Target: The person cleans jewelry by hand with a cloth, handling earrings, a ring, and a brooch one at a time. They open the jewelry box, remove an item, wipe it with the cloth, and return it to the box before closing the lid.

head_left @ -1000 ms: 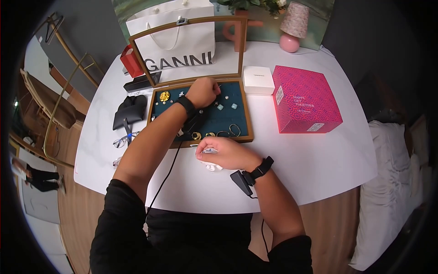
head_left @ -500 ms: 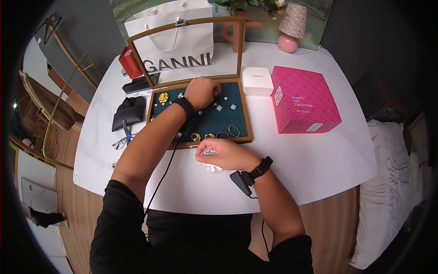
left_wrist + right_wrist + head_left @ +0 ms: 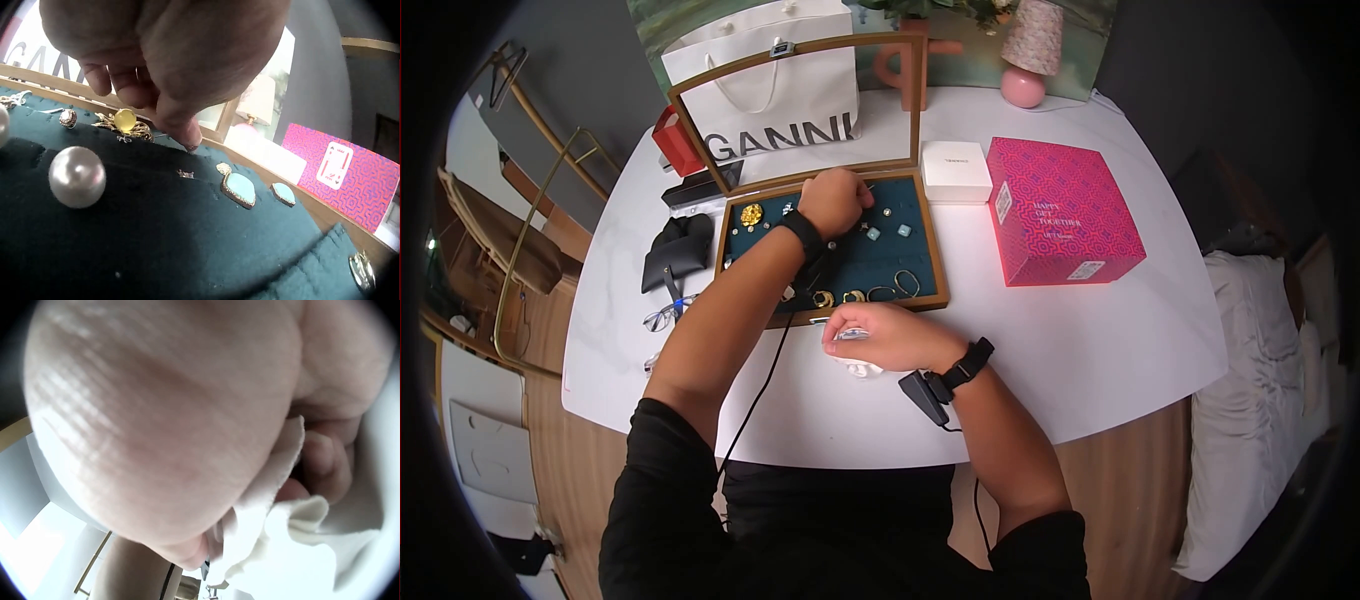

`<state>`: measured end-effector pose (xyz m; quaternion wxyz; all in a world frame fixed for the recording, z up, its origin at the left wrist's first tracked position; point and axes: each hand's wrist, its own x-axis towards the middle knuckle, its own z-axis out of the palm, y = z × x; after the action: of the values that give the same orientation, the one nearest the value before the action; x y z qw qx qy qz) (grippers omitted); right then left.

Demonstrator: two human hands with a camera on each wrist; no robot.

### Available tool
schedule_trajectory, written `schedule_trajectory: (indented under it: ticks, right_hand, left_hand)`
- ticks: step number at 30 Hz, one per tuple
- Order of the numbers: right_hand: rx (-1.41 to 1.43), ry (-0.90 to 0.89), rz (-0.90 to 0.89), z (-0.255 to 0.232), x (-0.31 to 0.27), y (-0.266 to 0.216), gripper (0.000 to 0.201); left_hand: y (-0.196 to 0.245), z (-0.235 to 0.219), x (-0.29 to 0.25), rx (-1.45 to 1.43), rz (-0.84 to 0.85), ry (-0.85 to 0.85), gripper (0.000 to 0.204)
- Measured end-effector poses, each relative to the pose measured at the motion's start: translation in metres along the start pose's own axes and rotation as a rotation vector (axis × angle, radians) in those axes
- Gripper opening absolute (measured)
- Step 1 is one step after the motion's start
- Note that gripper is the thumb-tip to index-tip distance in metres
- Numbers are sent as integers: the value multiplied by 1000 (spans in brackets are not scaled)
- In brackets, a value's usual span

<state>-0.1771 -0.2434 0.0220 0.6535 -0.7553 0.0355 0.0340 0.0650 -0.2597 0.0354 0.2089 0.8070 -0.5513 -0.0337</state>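
My left hand [image 3: 835,203] reaches over the back of an open jewelry box [image 3: 940,270] lined with dark green padding. Its fingertips [image 3: 189,139] pinch a small piece of jewelry with a thin metal pin, mostly hidden by the fingers. Around them lie a pearl [image 3: 77,177], a yellow-beaded gold piece [image 3: 125,121] and two turquoise earrings [image 3: 239,189]. My right hand [image 3: 890,337] stays in front of the box, fingers curled round a white cloth [image 3: 294,540]. Something shiny shows at the cloth's fold, partly covered by the thumb.
The box's glass lid [image 3: 800,110] stands raised before a white paper bag [image 3: 840,60]. A white box [image 3: 956,172] and a pink patterned box [image 3: 1065,215] stand to the right. Left are a black pouch [image 3: 675,260] and glasses [image 3: 662,318]. Golden hoops [image 3: 824,299] line the box's front.
The head view has shifted slightly, so the table and its things sit a little further left and up. Both hands keep nearly the same place and hold.
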Motion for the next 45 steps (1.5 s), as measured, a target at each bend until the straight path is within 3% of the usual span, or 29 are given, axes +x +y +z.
schedule_trajectory:
  ticks: [10,13,16,28,34,45]
  right_hand:
    - [-21,-46,46,-1,0,-3,25]
    - [14,-14,-46,1,3,10,32]
    - [-16,-20,-19,1,3,8,32]
    - [-42,-60,49,0,1,-1,24]
    - [-42,-60,85,0,1,-2,26]
    - [-71,-67,11,0,2,6,24]
  left_hand:
    - [-9,9,8,-62,-30,-3,14]
    - [-10,10,8,-63,-40,-18,12]
    - [-5,6,6,-38,-39,-26,13]
    - [-9,-2,2,106,204,-45,20]
    - [-11,0,7,38,162,-115,21]
    - [-2,7,2,270,226,-98,19]
